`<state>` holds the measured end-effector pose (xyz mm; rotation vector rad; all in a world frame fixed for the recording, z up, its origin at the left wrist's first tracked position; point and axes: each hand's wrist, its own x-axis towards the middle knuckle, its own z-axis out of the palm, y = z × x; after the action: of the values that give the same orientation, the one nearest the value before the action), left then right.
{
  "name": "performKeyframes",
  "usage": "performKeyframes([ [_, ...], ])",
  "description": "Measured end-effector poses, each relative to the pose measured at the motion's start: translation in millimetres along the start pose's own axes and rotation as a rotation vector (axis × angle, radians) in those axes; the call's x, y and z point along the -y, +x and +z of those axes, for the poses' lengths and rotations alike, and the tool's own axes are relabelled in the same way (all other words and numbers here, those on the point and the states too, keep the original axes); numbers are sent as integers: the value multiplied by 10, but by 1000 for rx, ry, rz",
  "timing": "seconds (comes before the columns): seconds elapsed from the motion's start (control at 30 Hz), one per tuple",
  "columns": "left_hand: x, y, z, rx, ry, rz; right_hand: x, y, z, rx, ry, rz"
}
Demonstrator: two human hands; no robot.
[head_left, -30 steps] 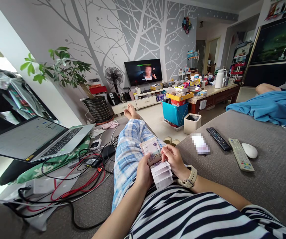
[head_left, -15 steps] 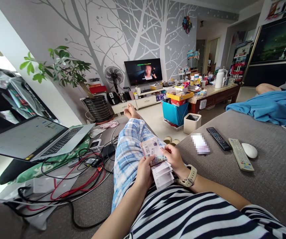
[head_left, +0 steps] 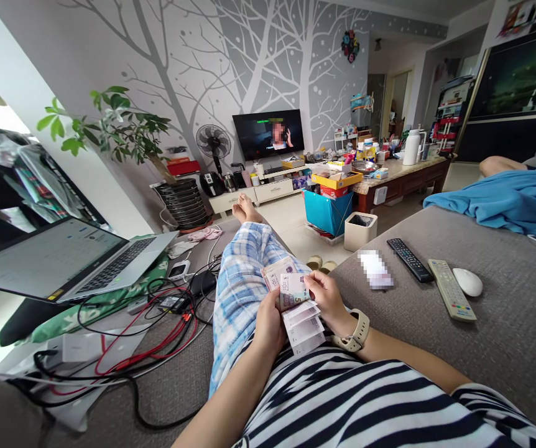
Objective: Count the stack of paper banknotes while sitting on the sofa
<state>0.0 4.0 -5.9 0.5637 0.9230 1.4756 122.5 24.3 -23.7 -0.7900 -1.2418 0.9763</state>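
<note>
A bundle of banknotes (head_left: 272,272) is held above my lap, over the blue plaid trousers (head_left: 237,292). My left hand (head_left: 268,320) is closed round the bundle's near side, its thumb pressed on top. Between the thumb and fingers of my right hand (head_left: 328,297) the right edge of the top note is pinched; this note, marked with a 5, is bent toward me. Below the hands, several folded-over note ends (head_left: 304,330) hang fanned out against the striped shirt (head_left: 324,392). The lower fingers of both hands are partly hidden.
On the sofa to the right lie a black remote (head_left: 409,260), a beige remote (head_left: 451,290), a white mouse (head_left: 467,282) and a blurred-out item (head_left: 375,269). To the left are a laptop (head_left: 114,264) and tangled cables (head_left: 175,333). Another person's leg (head_left: 503,166) shows beside a blue blanket (head_left: 520,193).
The top note has been pulled toward me by my right hand, uncovering more of the notes behind it. My left hand has shifted slightly left.
</note>
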Motion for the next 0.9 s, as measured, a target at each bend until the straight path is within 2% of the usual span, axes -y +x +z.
performKeyframes([
  [0.57,0,5,-12,5,40,20,43,0,12,21,63,9],
  [0.9,-50,-56,40,-10,55,6,70,-17,9,30,51,1],
])
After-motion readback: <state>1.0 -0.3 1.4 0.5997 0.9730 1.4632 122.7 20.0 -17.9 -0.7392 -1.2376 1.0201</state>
